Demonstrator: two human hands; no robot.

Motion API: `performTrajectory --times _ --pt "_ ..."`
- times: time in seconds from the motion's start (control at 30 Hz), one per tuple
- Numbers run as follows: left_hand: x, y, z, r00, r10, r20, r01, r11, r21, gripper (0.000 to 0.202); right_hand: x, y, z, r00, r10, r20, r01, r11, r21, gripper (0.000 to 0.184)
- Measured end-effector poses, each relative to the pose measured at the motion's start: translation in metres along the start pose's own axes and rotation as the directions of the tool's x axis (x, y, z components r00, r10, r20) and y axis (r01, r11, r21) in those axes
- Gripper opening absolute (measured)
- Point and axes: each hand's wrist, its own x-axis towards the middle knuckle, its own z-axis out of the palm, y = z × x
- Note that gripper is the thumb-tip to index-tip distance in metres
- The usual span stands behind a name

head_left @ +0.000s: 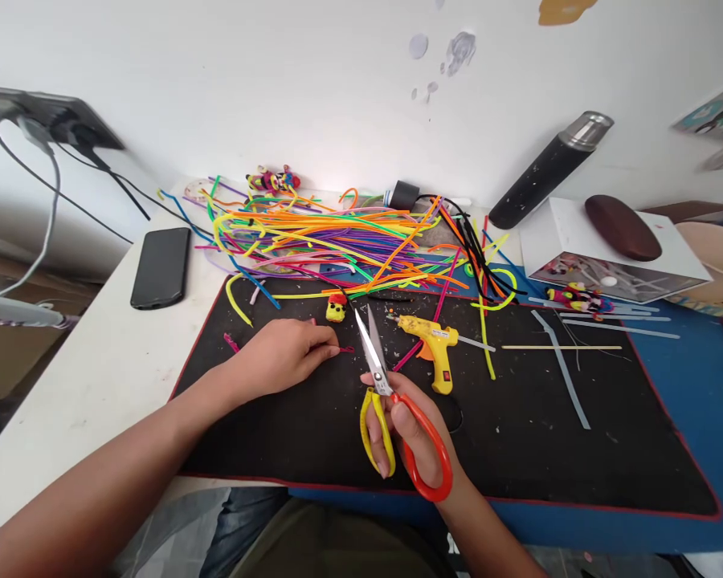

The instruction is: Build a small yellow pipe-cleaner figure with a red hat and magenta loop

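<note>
The left hand (289,353) is resting over the black mat (536,449), its grip pinching together, thumb against fingers, on a dark pink pipe cleaner (348,349), whose short end is projecting to the right toward the scissors. A fuzzy magenta piece (231,343) is lying on the other side of the same hand; whether the two are joining beneath it cannot be told. The right hand (422,425) is holding the scissors (378,377), its grip closing around the yellow and red handle loops; the blades are pointing away from the person and standing slightly apart, with nothing lying between them.

Just beyond the left hand, a small yellow figure piece with a red top (336,308) is sitting on the mat. To the right of the blades, a yellow hot-glue gun (437,345) is lying on its side, a translucent glue stick (477,343) protruding from its rear. Farther right, a thin wooden stick (530,347) is crossing a translucent strip (569,381). Behind the mat, a heap of multicoloured pipe cleaners (337,245) is spreading along the wall. A smartphone (161,267) is lying at the left on the white bench (66,393).
</note>
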Motion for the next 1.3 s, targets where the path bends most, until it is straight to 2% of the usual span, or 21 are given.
performTrajectory --times 0.23,1.3 --pt "0.0018 0.002 -0.0022 0.999 -0.032 0.016 0.032 0.999 0.031 0.03 0.0038 -0.0022 -0.0016 1.0 -0.012 -0.007 0.013 0.995 0.1 0.046" --pt "0.0059 0.0052 0.0002 0.998 -0.065 0.004 0.065 0.995 0.077 0.031 0.0034 -0.0023 0.0016 0.999 0.041 -0.018 -0.041 0.998 0.05 0.05"
